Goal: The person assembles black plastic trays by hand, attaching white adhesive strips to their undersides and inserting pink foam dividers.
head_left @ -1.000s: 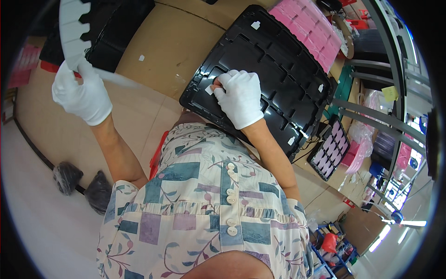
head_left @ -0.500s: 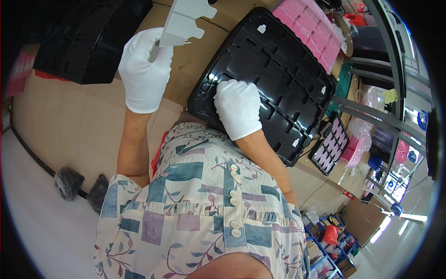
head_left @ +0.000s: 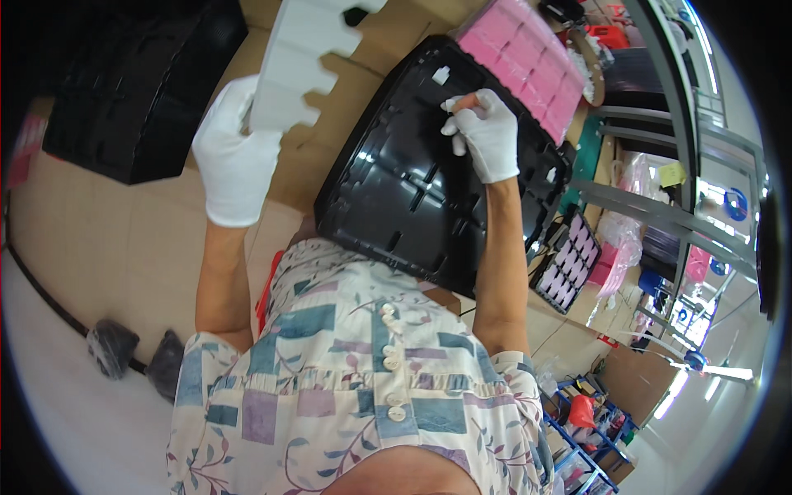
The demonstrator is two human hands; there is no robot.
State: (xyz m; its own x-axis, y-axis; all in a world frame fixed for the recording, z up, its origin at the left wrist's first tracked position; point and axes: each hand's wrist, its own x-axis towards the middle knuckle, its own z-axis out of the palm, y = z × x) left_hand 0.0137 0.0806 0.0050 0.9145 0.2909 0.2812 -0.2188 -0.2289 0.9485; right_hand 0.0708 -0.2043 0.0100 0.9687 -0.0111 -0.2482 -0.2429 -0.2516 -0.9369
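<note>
Two gloved hands: left [head_left: 235, 157] gripping notched white foam [head_left: 301, 58], right [head_left: 487, 132] fingertips on black tray [head_left: 412, 190].

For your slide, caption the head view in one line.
Gloved left hand holds white foam strip; gloved right hand presses black tray.

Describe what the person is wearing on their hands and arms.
Both the left hand and the right hand wear plain white cloth gloves that end at the wrist. The forearms are bare, with no watch or band showing. Short sleeves of a patchwork-print top in teal, lilac and cream with leafy sprigs cover the shoulders.
</note>
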